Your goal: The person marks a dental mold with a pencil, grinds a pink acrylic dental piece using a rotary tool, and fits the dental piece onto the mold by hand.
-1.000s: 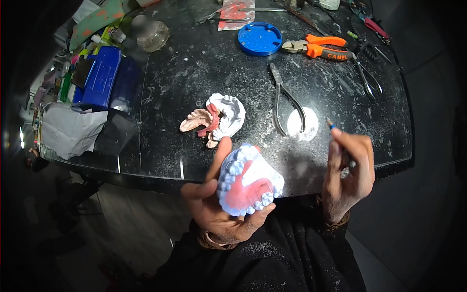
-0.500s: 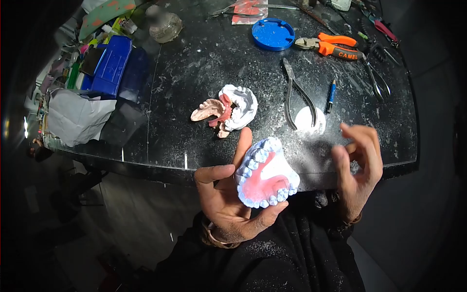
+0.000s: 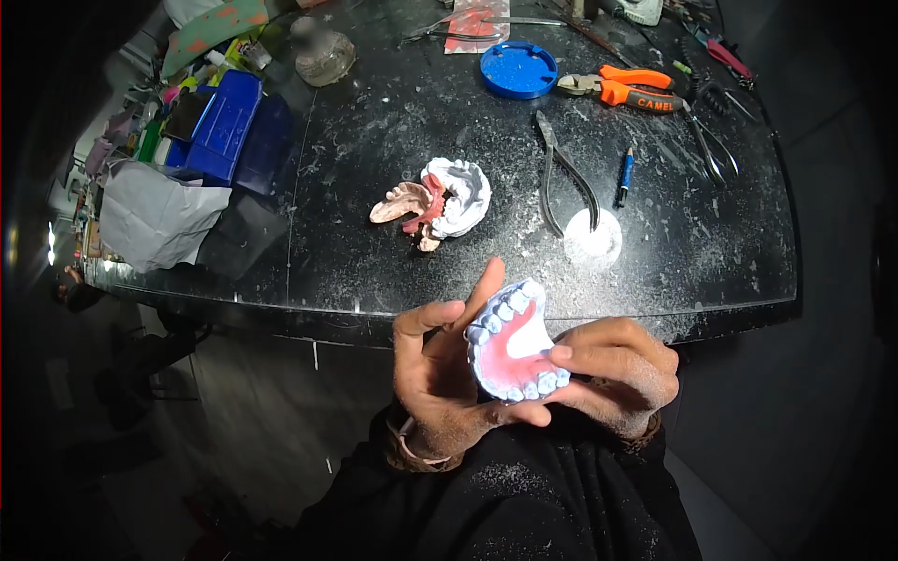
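Pinching the dental cast (image 3: 529, 338) by its sides by the worktop's (image 3: 360, 266) near edge, the left hand (image 3: 435, 374), two fingers extended, and right hand (image 3: 622, 369), both powdery, might let it drop and chip if fingertips slip.

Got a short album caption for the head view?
Left hand holding a pink-lined tooth model, right hand touching it, at a dusty black workbench.
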Tool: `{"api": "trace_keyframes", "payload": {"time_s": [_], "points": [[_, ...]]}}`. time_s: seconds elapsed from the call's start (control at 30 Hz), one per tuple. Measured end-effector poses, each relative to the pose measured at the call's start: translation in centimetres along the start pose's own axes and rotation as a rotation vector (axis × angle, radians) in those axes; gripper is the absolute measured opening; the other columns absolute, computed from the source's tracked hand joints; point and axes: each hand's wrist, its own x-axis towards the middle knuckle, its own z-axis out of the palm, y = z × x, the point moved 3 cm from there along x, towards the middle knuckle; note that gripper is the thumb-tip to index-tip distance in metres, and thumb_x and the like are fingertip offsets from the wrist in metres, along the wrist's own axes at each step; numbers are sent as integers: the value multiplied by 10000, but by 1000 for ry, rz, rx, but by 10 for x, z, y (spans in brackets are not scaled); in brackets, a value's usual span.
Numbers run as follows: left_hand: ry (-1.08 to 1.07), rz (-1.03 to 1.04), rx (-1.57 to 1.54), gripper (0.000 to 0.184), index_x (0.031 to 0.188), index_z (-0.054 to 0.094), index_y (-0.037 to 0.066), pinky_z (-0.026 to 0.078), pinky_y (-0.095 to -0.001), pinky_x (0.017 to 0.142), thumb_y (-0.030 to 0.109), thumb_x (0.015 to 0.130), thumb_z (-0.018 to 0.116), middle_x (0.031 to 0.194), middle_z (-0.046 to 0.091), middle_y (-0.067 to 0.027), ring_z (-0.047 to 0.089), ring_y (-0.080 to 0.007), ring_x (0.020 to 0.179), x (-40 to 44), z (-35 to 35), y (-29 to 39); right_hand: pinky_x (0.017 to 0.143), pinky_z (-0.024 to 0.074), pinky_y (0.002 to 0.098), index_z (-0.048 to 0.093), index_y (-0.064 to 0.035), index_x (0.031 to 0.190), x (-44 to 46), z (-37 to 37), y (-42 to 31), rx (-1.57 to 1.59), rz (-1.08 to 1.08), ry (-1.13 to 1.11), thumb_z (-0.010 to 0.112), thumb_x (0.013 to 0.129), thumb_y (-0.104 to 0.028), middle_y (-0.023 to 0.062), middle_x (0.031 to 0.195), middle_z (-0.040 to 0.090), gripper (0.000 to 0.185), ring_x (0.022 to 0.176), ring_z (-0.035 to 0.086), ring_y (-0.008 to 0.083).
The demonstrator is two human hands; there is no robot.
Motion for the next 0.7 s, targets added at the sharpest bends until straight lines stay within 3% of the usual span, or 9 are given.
{"api": "trace_keyframes", "payload": {"time_s": [0.2, 0.53, 0.7], "points": [[-67, -78, -271, 757, 1164, 338, 10, 424, -401, 977, 114, 590, 820, 1315, 309, -364, 430, -337, 1206, -13, -6, -1, 520, 533, 247, 668, -32, 878, -11, 4, -9, 44, -119, 35, 806, 599, -131, 77, 744, 632, 326, 643, 647, 160], [-56, -211, -720, 678, 1214, 340, 51, 459, -487, 934, 144, 690, 761, 1353, 274, -318, 442, -413, 1172, -34, 1, -6, 502, 528, 230, 655, -43, 857, -20, 9, -29, -20, -194, 31, 817, 597, -161, 53, 707, 623, 328, 617, 640, 130], [-19, -260, -548, 692, 1245, 321, 47, 474, -462, 923, 161, 715, 752, 1353, 280, -307, 471, -379, 1156, -32, 7, 10, 471, 512, 219, 656, -43, 840, -22, 12, -31, -42, -216, 59, 823, 588, -178, 49, 694, 621, 331, 584, 630, 122]]}}
